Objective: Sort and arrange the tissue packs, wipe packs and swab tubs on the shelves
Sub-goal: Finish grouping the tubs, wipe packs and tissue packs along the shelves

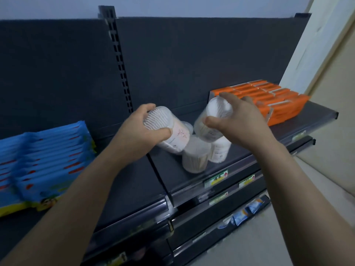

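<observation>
My left hand [137, 129] grips a clear swab tub [165, 129], tilted with its white swab tips facing me. My right hand [238, 120] holds a second swab tub [213, 120] by its top, also tilted, just above the shelf. Below and between them two more swab tubs stand on the dark shelf [184, 181]: one in front [195, 157] and one to its right [220, 150]. Orange tissue packs [269, 98] lie in rows at the right end of this shelf. Blue wipe packs [44, 160] are stacked on the left shelf section.
A slotted upright post [120, 62] divides the two shelf sections in front of the dark back panel. Price labels [216, 178] run along the shelf's front rail. Lower shelves hold small blue packs [245, 212]. A cream wall [326, 73] borders the right side.
</observation>
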{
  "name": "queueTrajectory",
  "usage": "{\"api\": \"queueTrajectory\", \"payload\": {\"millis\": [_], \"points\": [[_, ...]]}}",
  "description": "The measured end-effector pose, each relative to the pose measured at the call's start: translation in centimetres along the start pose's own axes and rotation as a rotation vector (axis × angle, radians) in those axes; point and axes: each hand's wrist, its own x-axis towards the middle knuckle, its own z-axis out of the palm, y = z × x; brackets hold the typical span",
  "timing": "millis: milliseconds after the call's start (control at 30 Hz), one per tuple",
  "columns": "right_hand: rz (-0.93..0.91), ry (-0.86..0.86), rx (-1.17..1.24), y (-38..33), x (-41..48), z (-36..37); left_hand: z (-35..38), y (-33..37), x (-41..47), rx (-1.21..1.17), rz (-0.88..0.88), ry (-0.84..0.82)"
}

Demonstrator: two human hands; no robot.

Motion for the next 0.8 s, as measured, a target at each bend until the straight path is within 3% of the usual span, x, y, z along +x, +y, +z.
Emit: {"api": "queueTrajectory", "payload": {"millis": [400, 800], "points": [[-0.089, -0.014, -0.028, 1.9, 10.0, 2.6, 0.9, -1.3, 9.3, -0.030, -0.019, 0.142], [-0.034, -0.478, -0.163, 5.1, 16.1, 7.2, 2.7, -4.6, 15.2, 0.011, -0.142, 0.091]]}}
